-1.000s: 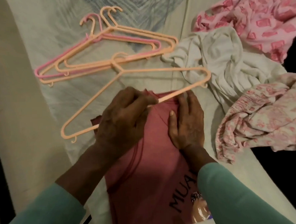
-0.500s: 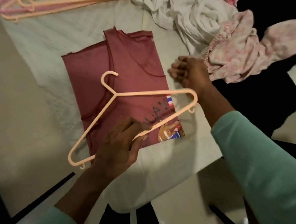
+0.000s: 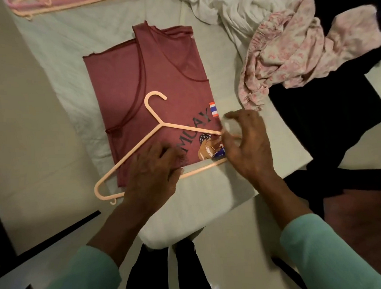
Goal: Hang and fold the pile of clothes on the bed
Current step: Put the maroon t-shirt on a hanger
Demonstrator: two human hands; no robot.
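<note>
Head view, bedside. Risk: the folded maroon tank top (image 3: 151,84) sits near the bed's (image 3: 210,198) corner, its hem by the edge. Tugging the hem open to feed the hanger (image 3: 161,123) in could undo the fold or drag the top off the sheet (the fabric looks thin). Left hand (image 3: 151,170): fingers (image 3: 170,154) curled over the hanger's lower bar, holding it at the hem. Right hand (image 3: 247,145): fingers spread and loosely bent at the hanger's right shoulder; blurred, grip cannot be told. The hanger lies across the top's printed lower half, hook toward the neckline.
</note>
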